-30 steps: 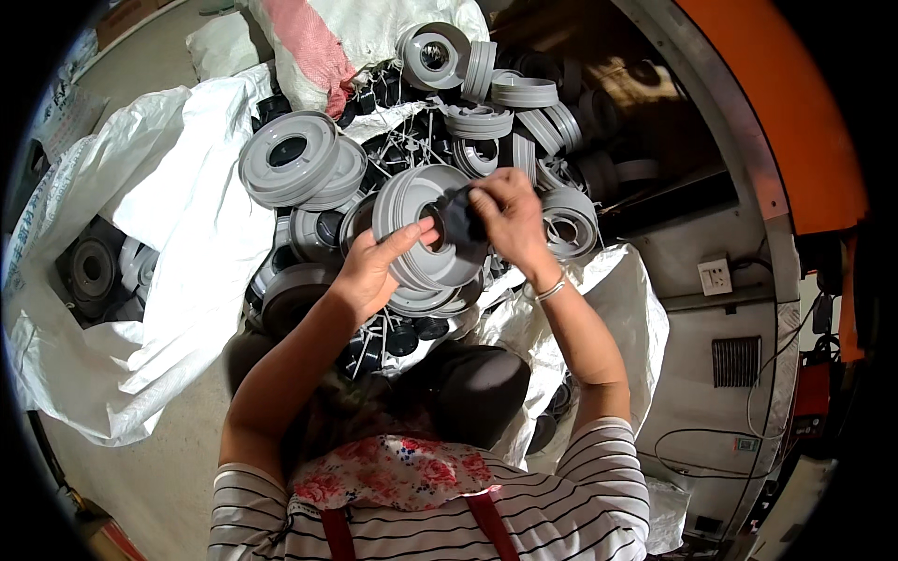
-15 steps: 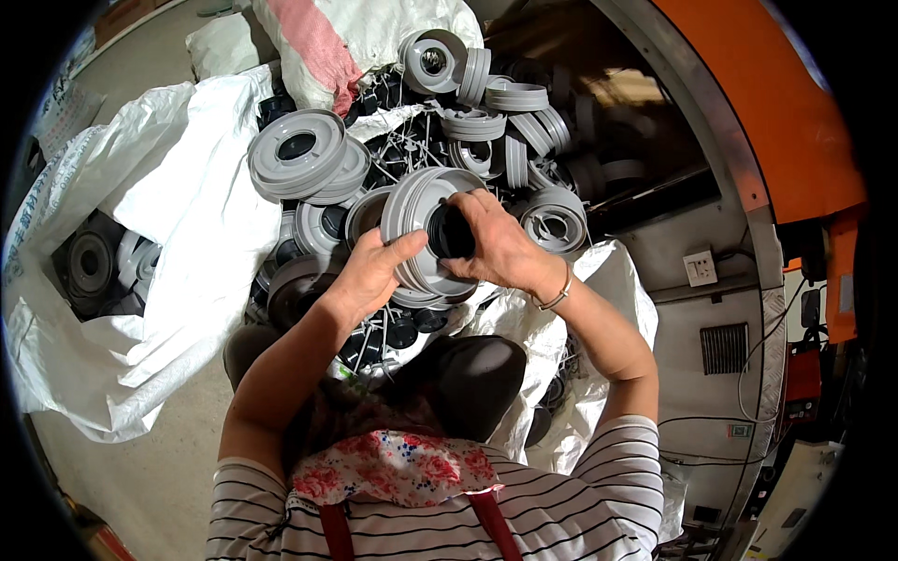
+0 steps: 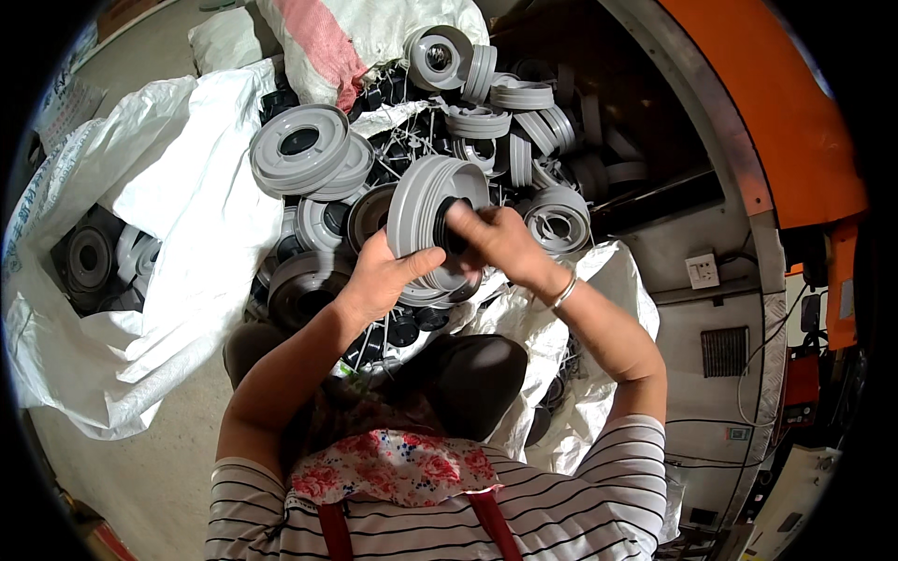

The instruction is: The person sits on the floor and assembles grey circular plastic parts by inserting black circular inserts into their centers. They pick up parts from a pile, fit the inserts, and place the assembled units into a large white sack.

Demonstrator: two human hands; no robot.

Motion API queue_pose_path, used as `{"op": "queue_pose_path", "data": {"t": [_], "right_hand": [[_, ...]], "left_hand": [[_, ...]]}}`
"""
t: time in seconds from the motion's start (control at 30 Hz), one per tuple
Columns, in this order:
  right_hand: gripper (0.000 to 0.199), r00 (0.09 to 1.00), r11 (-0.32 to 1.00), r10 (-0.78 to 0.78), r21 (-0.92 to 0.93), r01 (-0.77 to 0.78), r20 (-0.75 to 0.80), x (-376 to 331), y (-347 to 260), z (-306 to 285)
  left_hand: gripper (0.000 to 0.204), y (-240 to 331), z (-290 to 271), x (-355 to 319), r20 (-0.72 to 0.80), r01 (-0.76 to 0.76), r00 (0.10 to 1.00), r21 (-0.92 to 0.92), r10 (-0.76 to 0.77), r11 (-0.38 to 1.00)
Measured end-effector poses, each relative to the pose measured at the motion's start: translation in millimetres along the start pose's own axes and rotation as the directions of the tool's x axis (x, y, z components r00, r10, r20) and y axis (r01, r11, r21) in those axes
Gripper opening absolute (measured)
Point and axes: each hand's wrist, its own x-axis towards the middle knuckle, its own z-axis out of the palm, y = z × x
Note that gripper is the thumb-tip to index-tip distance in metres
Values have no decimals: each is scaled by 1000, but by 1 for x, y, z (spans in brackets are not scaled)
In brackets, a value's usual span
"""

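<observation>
My left hand [image 3: 376, 280] grips the lower left rim of a round, ribbed grey plastic part [image 3: 414, 208], thumb across its front. The part is tilted on edge, with its hollow side facing right. A black ring [image 3: 441, 222] sits at its centre. My right hand [image 3: 510, 248] is closed at that black ring, its fingers bent over the edge and slightly blurred by motion. Below the held part, more grey rings are partly hidden by my hands. Just left of it lies a similar part [image 3: 367, 213] with a dark inside.
Grey ringed parts [image 3: 297, 150] and small black pieces [image 3: 402, 329] are heaped ahead of me. An open white sack [image 3: 201, 215] with parts inside stands at the left. Another white sack [image 3: 599, 318] lies at the right, near a wall socket [image 3: 702, 271] and an orange panel [image 3: 795, 122].
The grey part has been turned more on edge, its opening facing further right. My right hand has shifted slightly right and its fingers have changed position at the black ring.
</observation>
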Motion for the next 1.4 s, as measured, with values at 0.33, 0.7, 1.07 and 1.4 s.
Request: {"op": "queue_pose_path", "data": {"t": [0.33, 0.7, 1.07, 1.4], "right_hand": [[63, 985, 952, -168, 265, 153, 35, 24, 57, -8], [56, 729, 182, -399, -827, -532, -556, 79, 280, -179], [45, 886, 853, -403, -446, 272, -230, 36, 27, -92], [58, 845, 861, 197, -325, -392, -498, 158, 234, -27]], "left_hand": [[78, 19, 8, -11, 115, -198, 979, 754, 171, 626], [69, 23, -25, 19, 338, -280, 838, 940, 428, -195], [68, 15, 22, 40, 572, -533, 819, 789, 48, -306], [38, 34, -24, 33, -311, -47, 940, 282, 138, 958]]}}
